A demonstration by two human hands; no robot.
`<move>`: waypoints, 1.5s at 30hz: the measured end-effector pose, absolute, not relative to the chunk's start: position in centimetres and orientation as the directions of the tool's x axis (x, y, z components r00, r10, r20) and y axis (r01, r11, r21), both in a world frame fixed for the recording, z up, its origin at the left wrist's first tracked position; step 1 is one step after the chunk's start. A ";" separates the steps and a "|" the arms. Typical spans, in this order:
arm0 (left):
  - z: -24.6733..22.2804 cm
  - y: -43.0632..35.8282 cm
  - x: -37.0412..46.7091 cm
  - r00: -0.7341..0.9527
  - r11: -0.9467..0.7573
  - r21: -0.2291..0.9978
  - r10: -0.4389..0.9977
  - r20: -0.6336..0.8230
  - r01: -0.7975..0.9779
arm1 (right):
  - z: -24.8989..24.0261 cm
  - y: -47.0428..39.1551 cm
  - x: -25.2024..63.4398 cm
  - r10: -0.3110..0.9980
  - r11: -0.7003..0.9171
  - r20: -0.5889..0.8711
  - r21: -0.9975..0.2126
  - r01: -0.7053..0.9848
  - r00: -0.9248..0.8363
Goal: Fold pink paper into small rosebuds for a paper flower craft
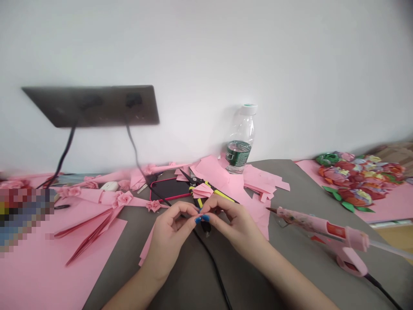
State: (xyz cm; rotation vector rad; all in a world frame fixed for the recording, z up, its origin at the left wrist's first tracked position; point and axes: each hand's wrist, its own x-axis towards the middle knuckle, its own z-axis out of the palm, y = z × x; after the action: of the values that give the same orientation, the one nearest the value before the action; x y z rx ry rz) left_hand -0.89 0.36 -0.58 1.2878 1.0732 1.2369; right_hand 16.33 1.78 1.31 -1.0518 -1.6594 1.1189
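Observation:
Above the table, my left hand (169, 234) and my right hand (234, 221) meet with thumbs and fingers pinched together. Between the fingertips shows a small bit of pink paper (202, 215), mostly hidden by the thumbs with blue nails. Just behind the hands lie scissors (194, 180) with black blades and black-and-yellow handles, partly covered by small pink paper pieces (202, 190). Left of the scissors is a phone (171, 189) in a pink-edged case. A pink glue gun (325, 230) rests to the right, apart from my right hand.
A plastic bottle (240, 142) stands against the wall among pink paper scraps (261, 178). Pink paper roses (124, 199) and folded sheets lie left; colourful paper flowers (358, 176) lie right. A black cable (213, 260) runs beneath my hands. A power strip (109, 110) is on the wall.

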 end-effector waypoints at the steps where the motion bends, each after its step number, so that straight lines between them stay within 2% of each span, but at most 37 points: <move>1: -0.7 0.4 -0.9 0.081 -0.111 0.993 0.990 0.114 -0.043 | 1.3 1.8 16.4 0.940 0.248 0.191 -0.951 0.182 -0.283; 6: -0.9 0.4 -0.9 0.062 -0.215 0.977 0.975 0.214 0.006 | 1.1 1.8 16.5 0.937 0.245 0.193 -0.957 0.153 -0.290; 12: -0.4 0.1 -0.9 0.054 -0.297 0.942 0.955 0.292 0.154 | 0.9 1.8 16.3 0.938 0.237 0.187 -0.960 0.148 -0.291; 21: 0.1 0.0 -0.8 0.137 -0.387 0.888 0.922 0.363 0.248 | 1.1 1.3 16.5 0.903 0.323 0.245 -0.928 0.183 -0.353; 27: -0.1 -0.1 -0.7 0.089 -0.290 0.949 0.956 0.281 0.125 | 0.8 1.7 16.1 0.940 0.251 0.207 -0.958 0.141 -0.270; 31: -0.4 0.0 -0.7 0.121 -0.160 0.987 0.980 0.158 0.002 | 0.4 1.9 16.1 0.959 0.112 0.111 -0.994 -0.013 -0.262; 35: -0.5 0.0 -0.7 0.124 -0.157 0.987 0.979 0.160 -0.030 | 0.3 1.9 16.1 0.959 0.076 0.104 -0.991 -0.114 -0.264; 45: -0.4 0.4 -0.6 0.032 -0.167 0.985 0.985 0.169 -0.046 | 0.3 1.8 16.0 0.950 0.115 0.125 -0.992 -0.052 -0.286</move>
State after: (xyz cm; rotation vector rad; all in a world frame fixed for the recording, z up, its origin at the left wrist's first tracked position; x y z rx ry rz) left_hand -0.56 0.39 -0.37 1.3160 1.0663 1.3248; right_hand 15.99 1.84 0.28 -0.9398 -1.4483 1.3417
